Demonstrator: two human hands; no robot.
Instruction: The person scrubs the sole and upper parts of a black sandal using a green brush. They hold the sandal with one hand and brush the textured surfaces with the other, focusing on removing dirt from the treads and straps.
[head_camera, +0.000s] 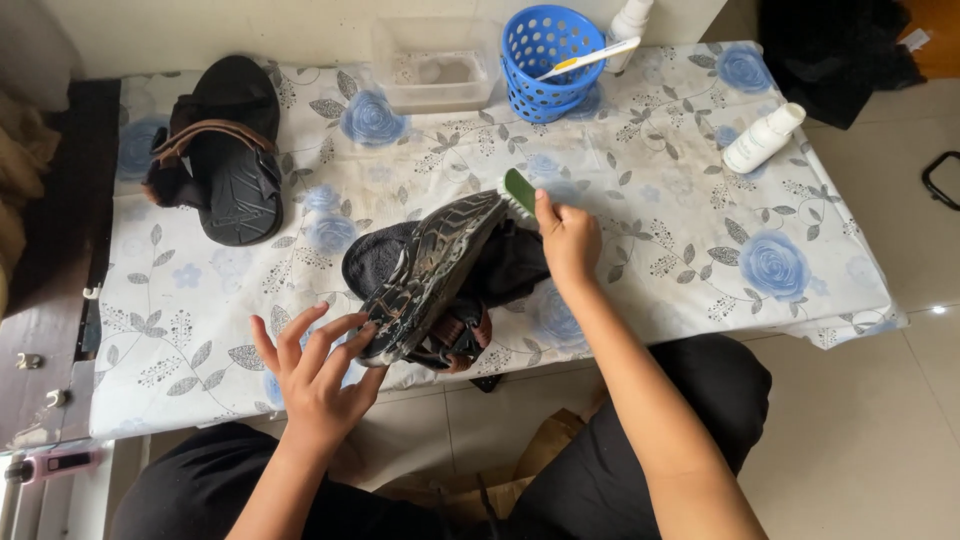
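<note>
My left hand at seven o'clock, fingers spread loose, props the heel of the sandal, tilted sole-up at centre on a dark cloth. My right hand is clenched on a green brush, bristles at the toe. The other sandal waits at ten o'clock, a blue basket at twelve.

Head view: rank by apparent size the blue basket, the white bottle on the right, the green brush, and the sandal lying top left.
1. Sandal lying top left, largest.
2. Blue basket.
3. White bottle.
4. Green brush, smallest, though the right hand hides part of it.

All lie on the table at similar distance, so the order looks safe.
</note>
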